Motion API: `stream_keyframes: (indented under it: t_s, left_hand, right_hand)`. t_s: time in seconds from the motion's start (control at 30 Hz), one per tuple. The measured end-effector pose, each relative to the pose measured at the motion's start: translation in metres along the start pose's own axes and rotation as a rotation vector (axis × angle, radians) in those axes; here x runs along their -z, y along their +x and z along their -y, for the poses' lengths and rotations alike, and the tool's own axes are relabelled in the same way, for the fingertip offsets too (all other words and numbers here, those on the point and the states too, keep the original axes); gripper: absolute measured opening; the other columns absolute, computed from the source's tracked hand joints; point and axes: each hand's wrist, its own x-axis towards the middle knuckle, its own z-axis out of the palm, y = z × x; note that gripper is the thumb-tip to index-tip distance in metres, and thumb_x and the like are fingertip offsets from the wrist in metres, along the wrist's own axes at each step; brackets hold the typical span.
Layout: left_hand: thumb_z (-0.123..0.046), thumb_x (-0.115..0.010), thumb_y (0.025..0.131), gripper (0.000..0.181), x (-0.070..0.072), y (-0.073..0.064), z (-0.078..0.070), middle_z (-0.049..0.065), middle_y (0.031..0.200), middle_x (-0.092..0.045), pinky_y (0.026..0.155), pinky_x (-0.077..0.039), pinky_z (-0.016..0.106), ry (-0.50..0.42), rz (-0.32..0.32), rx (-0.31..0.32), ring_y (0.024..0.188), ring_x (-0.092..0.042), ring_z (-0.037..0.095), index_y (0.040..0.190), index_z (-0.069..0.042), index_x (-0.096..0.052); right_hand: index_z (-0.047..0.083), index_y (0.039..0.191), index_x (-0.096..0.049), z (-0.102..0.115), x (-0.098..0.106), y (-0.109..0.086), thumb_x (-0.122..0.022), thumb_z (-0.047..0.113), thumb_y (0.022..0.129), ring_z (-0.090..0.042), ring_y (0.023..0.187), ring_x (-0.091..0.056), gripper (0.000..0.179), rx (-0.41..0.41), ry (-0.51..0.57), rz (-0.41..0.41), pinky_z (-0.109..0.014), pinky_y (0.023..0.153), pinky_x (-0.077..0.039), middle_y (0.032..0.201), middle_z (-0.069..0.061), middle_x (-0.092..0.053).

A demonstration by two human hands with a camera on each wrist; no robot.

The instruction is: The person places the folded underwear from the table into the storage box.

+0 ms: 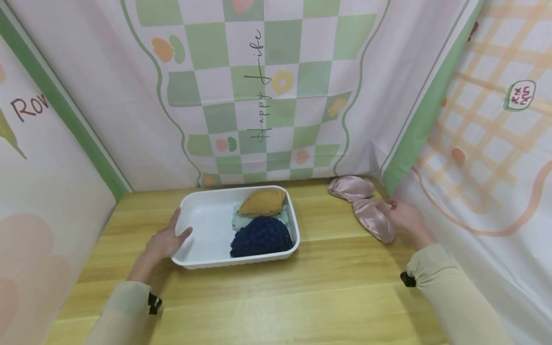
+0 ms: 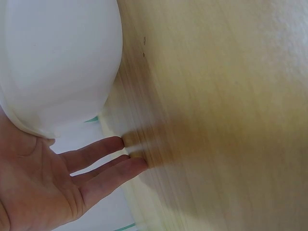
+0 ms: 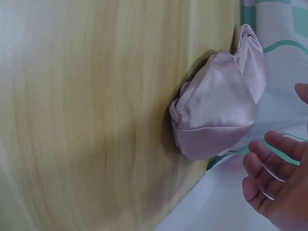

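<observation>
Left fingers (image 2: pixel 113 178) extend beside tray (image 1: pixel 211 230); right fingers (image 3: pixel 272 159) (wrist view crops thumb (image 3: pixel 302 91)) hang loose near bra (image 3: pixel 216 106).

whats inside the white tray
A mustard cloth, a navy cloth in front of it, and a pale green cloth partly hidden by both. Its covered part, and the floor of the tray beneath them, can't be seen.

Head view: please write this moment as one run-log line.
left hand: touches white rectangular plastic tray; right hand: beside pink satin bra; in tray: navy cloth, mustard cloth, mint cloth
</observation>
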Motion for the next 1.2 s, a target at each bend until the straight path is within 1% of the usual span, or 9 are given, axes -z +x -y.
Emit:
stream_keyframes:
  t_s: [0.17, 0.37, 0.43, 0.6, 0.63, 0.67, 0.8, 0.9, 1.2]
  left_hand:
    - [-0.068, -0.026, 0.100, 0.091, -0.001, 0.000, 0.001, 0.039, 0.149, -0.037, 0.094, -0.048, 0.064, -0.003, -0.001, 0.000, 0.120, -0.053, 0.058, 0.157, -0.017, 0.023]
    - [-0.068, -0.026, 0.100, 0.091, -0.002, 0.001, 0.002, 0.039, 0.149, -0.036, 0.094, -0.047, 0.064, -0.003, -0.001, 0.005, 0.121, -0.053, 0.058, 0.157, -0.017, 0.023]
    - [-0.068, -0.026, 0.100, 0.091, -0.002, 0.001, 0.002, 0.039, 0.149, -0.036, 0.094, -0.048, 0.064, -0.002, 0.000, 0.006, 0.120, -0.054, 0.058, 0.157, -0.017, 0.023]
    - [-0.067, -0.027, 0.100, 0.091, -0.001, 0.001, 0.001, 0.039, 0.149, -0.036, 0.094, -0.048, 0.063, -0.009, 0.004, 0.012, 0.120, -0.054, 0.057, 0.157, -0.017, 0.022]
    - [-0.067, -0.027, 0.100, 0.091, 0.000, 0.001, 0.001, 0.039, 0.149, -0.036, 0.094, -0.048, 0.063, -0.011, 0.005, 0.013, 0.119, -0.055, 0.057, 0.157, -0.017, 0.022]
    - [-0.067, -0.027, 0.100, 0.091, 0.000, 0.001, 0.000, 0.039, 0.149, -0.036, 0.094, -0.048, 0.063, -0.010, 0.007, 0.013, 0.119, -0.055, 0.057, 0.157, -0.016, 0.022]
    - [-0.067, -0.026, 0.101, 0.091, -0.001, 0.001, -0.001, 0.039, 0.150, -0.034, 0.096, -0.046, 0.065, -0.009, 0.011, 0.012, 0.121, -0.053, 0.058, 0.157, -0.017, 0.023]
    - [-0.068, -0.027, 0.100, 0.091, -0.001, 0.001, -0.001, 0.038, 0.151, -0.033, 0.098, -0.045, 0.065, -0.009, 0.011, 0.015, 0.123, -0.051, 0.058, 0.157, -0.017, 0.023]
    - [-0.065, -0.027, 0.102, 0.090, 0.001, 0.000, -0.001, 0.039, 0.149, -0.036, 0.093, -0.048, 0.063, 0.001, 0.008, 0.006, 0.117, -0.056, 0.057, 0.157, -0.016, 0.023]
  right_hand:
    - [-0.011, 0.142, -0.041, -0.001, -0.004, -0.002, -0.038, 0.068, 0.097, -0.060, 0.116, -0.052, 0.091, -0.015, -0.042, 0.042, -0.067, 0.098, -0.042, 0.133, -0.041, -0.053]
    - [-0.018, 0.144, -0.032, -0.004, -0.014, -0.004, -0.045, 0.072, 0.093, -0.063, 0.111, -0.053, 0.104, -0.005, -0.067, 0.059, -0.068, 0.091, -0.046, 0.125, -0.048, -0.050]
    - [-0.018, 0.143, -0.034, -0.006, -0.017, -0.003, -0.046, 0.066, 0.095, -0.061, 0.112, -0.053, 0.097, 0.052, -0.092, 0.085, -0.066, 0.093, -0.046, 0.126, -0.047, -0.051]
    - [-0.008, 0.142, -0.045, -0.010, -0.024, 0.001, -0.054, 0.057, 0.095, -0.054, 0.118, -0.055, 0.080, 0.151, -0.053, 0.074, -0.061, 0.099, -0.045, 0.133, -0.035, -0.056]
    - [-0.008, 0.142, -0.045, -0.010, -0.025, 0.002, -0.056, 0.057, 0.094, -0.054, 0.118, -0.055, 0.081, 0.151, -0.050, 0.075, -0.061, 0.099, -0.046, 0.133, -0.035, -0.056]
    - [-0.007, 0.144, -0.043, -0.011, -0.027, 0.002, -0.059, 0.062, 0.090, -0.056, 0.119, -0.055, 0.089, 0.112, -0.030, 0.061, -0.062, 0.098, -0.046, 0.135, -0.036, -0.055]
    - [-0.013, 0.140, -0.043, -0.013, -0.030, 0.003, -0.063, 0.069, 0.084, -0.061, 0.114, -0.054, 0.101, 0.037, -0.068, 0.098, -0.065, 0.090, -0.048, 0.130, -0.043, -0.054]
    - [-0.017, 0.136, -0.045, -0.015, -0.033, 0.003, -0.062, 0.072, 0.083, -0.063, 0.109, -0.055, 0.105, 0.006, -0.102, 0.130, -0.066, 0.086, -0.048, 0.126, -0.045, -0.054]
    - [-0.017, 0.124, -0.053, -0.015, -0.041, 0.006, -0.068, 0.059, 0.083, -0.055, 0.097, -0.062, 0.088, 0.031, -0.110, 0.077, -0.063, 0.081, -0.051, 0.112, -0.040, -0.063]
